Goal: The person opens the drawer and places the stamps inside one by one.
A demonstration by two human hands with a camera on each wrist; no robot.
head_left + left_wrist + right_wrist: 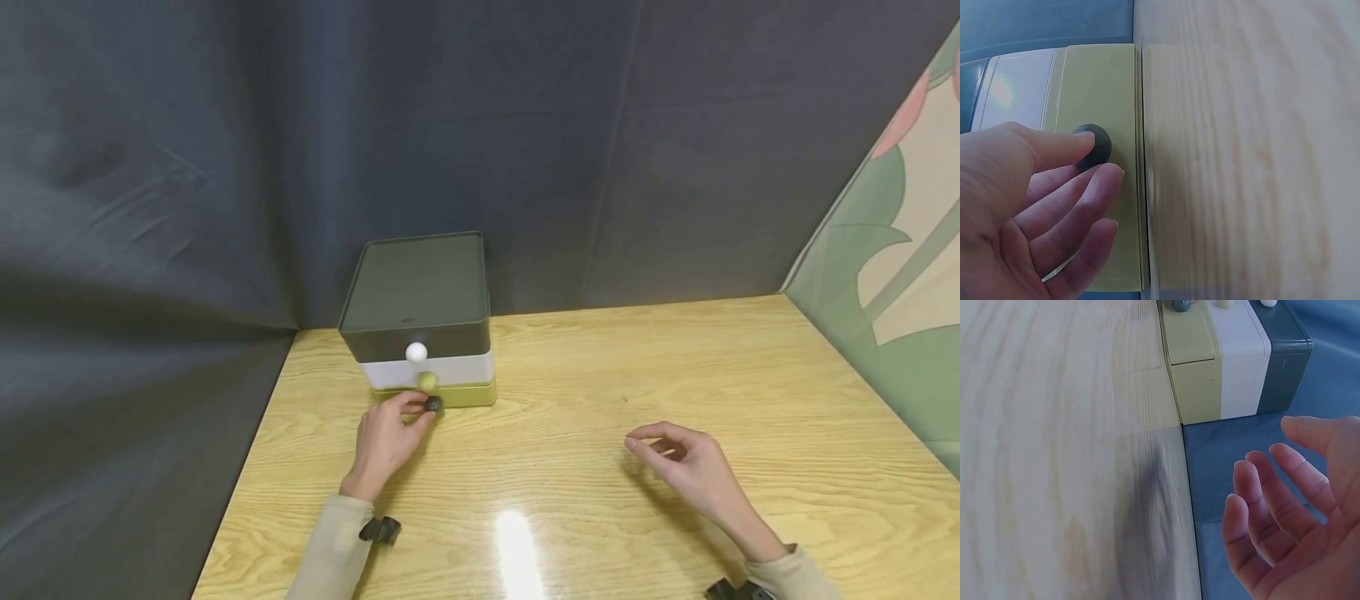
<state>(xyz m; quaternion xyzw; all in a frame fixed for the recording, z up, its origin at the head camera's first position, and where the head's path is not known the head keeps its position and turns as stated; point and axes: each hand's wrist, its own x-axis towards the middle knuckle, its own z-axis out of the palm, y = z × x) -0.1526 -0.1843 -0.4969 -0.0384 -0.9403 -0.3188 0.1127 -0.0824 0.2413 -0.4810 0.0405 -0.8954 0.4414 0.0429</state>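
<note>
A small three-tier drawer box stands at the back left of the table, with a dark green top drawer [420,340], a white middle drawer [465,368] and a yellow-green bottom drawer [472,395]. My left hand [386,437] pinches the dark round knob [1099,145] of the bottom drawer between thumb and fingers. All the drawers look closed. Above that knob are a yellow-green knob [427,382] and a white knob [416,352]. My right hand [693,467] hovers over the table to the right, fingers loosely bent, holding nothing.
The light wood table [570,417] extends to the right of the box. A dark blue-grey curtain [487,150] hangs behind and at the left. At the right is a panel [900,317] with leaf and flower patterns.
</note>
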